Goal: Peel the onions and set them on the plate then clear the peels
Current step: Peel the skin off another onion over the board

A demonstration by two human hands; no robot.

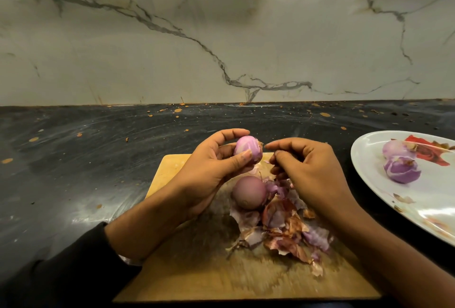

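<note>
Onion (247, 151) nearly bare, cupped in my left hand (209, 172) above the board (172, 167). Right hand (307, 172) curled, pinching at its tip; holding skin? Cannot tell. I'd strip last flakes, then plate (369, 160) right of board.

The left hand (211, 169) is raised with fingers and thumb curled in a grip, while the right hand (307, 172) hovers just beside it, fingers loosely curled, index extended.

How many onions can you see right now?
4: one in the left hand, one unpeeled on the cutting board, two peeled on the plate. More could hide under the peels.
</note>
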